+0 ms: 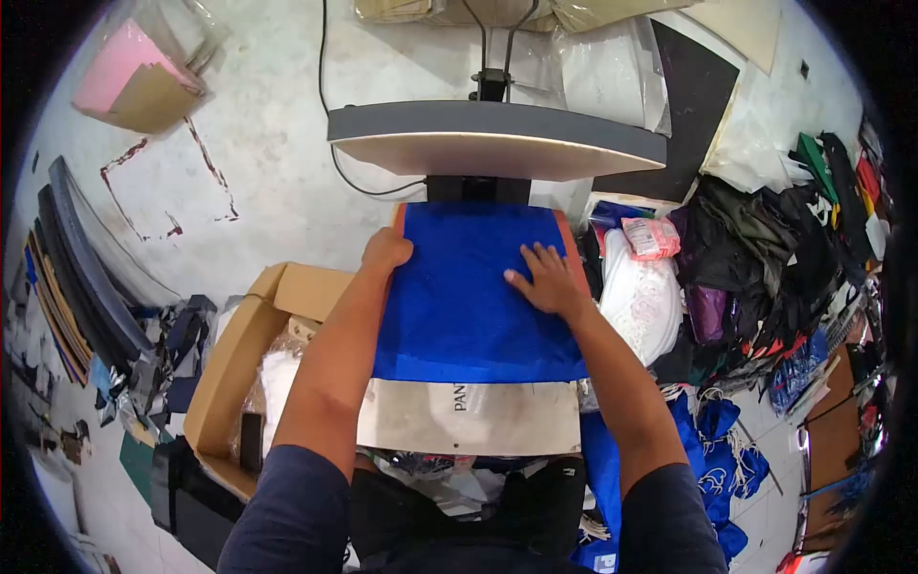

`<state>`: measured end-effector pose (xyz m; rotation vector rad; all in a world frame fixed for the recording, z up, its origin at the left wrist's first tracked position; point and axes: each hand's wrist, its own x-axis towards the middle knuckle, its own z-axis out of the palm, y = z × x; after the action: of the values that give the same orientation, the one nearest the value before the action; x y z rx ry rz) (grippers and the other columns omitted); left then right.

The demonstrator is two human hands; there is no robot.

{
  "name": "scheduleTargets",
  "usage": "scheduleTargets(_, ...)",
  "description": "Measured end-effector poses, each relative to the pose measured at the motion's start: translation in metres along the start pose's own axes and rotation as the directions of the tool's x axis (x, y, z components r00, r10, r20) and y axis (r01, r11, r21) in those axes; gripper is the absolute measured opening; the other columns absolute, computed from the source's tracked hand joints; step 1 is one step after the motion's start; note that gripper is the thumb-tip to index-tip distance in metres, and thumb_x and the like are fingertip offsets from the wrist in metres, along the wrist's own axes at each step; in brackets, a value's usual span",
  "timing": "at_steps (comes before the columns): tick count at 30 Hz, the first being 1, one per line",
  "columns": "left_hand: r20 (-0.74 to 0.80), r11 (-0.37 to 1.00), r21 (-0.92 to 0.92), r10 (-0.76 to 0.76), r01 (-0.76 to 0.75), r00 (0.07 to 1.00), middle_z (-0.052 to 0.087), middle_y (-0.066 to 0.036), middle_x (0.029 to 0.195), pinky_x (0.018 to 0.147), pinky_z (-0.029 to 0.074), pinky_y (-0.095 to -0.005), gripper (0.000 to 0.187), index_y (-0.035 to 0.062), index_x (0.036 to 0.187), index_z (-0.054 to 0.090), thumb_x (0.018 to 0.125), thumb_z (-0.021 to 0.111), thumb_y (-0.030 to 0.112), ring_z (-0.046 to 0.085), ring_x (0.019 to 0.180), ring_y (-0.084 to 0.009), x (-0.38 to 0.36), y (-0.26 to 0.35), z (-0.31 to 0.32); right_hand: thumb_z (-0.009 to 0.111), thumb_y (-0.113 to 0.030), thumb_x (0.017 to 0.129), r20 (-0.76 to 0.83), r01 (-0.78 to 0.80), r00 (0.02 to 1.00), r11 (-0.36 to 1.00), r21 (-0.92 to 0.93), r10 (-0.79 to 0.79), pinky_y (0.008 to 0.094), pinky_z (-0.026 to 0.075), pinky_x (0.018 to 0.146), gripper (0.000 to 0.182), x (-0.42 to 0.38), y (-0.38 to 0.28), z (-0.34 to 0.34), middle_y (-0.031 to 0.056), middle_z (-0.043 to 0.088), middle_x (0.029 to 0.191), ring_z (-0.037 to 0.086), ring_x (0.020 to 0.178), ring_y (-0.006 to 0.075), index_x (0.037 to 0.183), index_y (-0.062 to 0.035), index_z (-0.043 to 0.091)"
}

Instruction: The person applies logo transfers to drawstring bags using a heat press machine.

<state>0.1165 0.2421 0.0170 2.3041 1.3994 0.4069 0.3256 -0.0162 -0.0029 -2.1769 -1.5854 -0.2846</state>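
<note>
Here the left hand (385, 251) is curled over the far left edge of a blue cloth (473, 297), the fingers closed on the fabric at that corner. The right hand (547, 277) is laid flat and open on top of the cloth near its far right side, fingers spread, nothing gripped. The cloth is spread over the lower plate (469, 417) of a heat press, whose bare near end carries printed letters; the raised upper plate (497, 142) hangs above the far end. The cloth is judged to be light, soft and limp, likely to wrinkle or slide on the smooth plate, so it is best taken by its edges or corners and smoothed with flat palms. To the left a cardboard box (239, 354) with wrapped goods is seen; to the right a white bundle (641, 297) and a heap of dark clothes (765, 249) are piled.
</note>
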Motion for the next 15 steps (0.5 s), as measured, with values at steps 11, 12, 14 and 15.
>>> scheduleTargets(11,0.431,0.703,-0.634,-0.024,0.322,0.902,0.068,-0.018,0.101,0.077,0.051,-0.0409,0.046,-0.009,0.114,0.061,0.079,0.075,0.017,0.064,0.09,-0.0271,0.012,-0.016,-0.005,0.035,-0.073,0.09,0.289,-0.169,0.942,0.985,-0.031,0.171,0.0499,0.007,0.119,0.087,-0.004,0.0,-0.001,0.0223,0.022,0.157,0.013,0.147,0.0404,0.151,-0.0118,0.031)
scheduleTargets(12,0.295,0.801,-0.56,-0.047,0.212,0.954,0.067,-0.02,0.102,0.08,0.051,-0.041,0.048,-0.0073,0.117,0.058,0.08,0.075,0.019,0.065,0.091,-0.0298,0.006,-0.014,-0.005,0.035,-0.073,0.09,0.293,-0.171,0.941,0.985,-0.028,0.171,0.0499,0.007,0.119,0.087,-0.005,0.0,-0.002,0.0223,0.022,0.157,0.013,0.147,0.0404,0.151,-0.0118,0.031)
scheduleTargets(14,0.153,0.884,-0.454,-0.047,0.112,0.987,0.067,-0.022,0.104,0.082,0.051,-0.0411,0.05,-0.0055,0.119,0.055,0.082,0.074,0.021,0.066,0.092,-0.0325,-0.008,-0.011,-0.003,0.035,-0.073,0.09,0.274,-0.174,0.945,0.984,-0.049,0.181,0.0506,0.007,0.119,0.086,-0.007,0.001,-0.003,0.0229,0.022,0.157,0.014,0.147,0.04,0.151,-0.0126,0.032)
scheduleTargets(15,0.052,0.96,-0.279,0.013,0.002,0.999,0.065,-0.024,0.11,0.084,0.051,-0.0429,0.051,-0.0031,0.121,0.052,0.083,0.073,0.023,0.064,0.097,-0.0363,-0.012,-0.012,-0.002,0.035,-0.073,0.09,0.273,-0.172,0.945,0.984,-0.049,0.179,0.0506,0.007,0.119,0.086,-0.006,0.0,-0.004,0.0229,0.022,0.157,0.014,0.147,0.04,0.151,-0.0126,0.032)
